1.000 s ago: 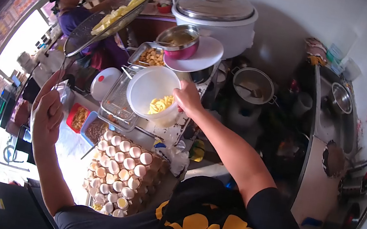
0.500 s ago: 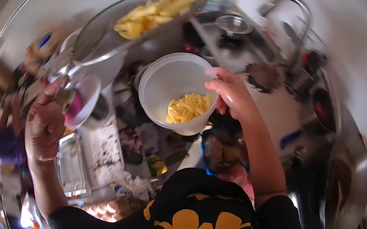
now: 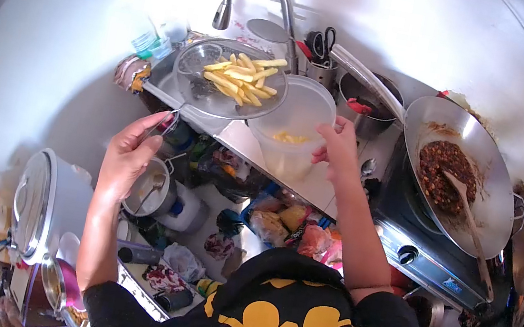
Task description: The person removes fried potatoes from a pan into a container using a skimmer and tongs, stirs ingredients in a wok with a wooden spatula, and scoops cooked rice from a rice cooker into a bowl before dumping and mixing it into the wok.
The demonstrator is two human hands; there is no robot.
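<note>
Head view shows the left hand point(image 3: 126, 160) pinching the handle of a wire strainer point(image 3: 189, 69) of fries point(image 3: 242, 79), near the plastic tub point(image 3: 307, 105) the right hand point(image 3: 340, 151) grips, seemingly a carrying step calling for level wrists.

Illumination and Image Quality

Exposure is bright; the white wall point(image 3: 399, 20) nears overexposure at upper centre-right. A soft shadow falls on its left portion. Glare marks the wok point(image 3: 494, 204). Areas beneath the counter point(image 3: 238, 137) are dim. The fries point(image 3: 241, 77) resolve clearly. Fisheye curvature distorts the periphery; corners are black.
</note>
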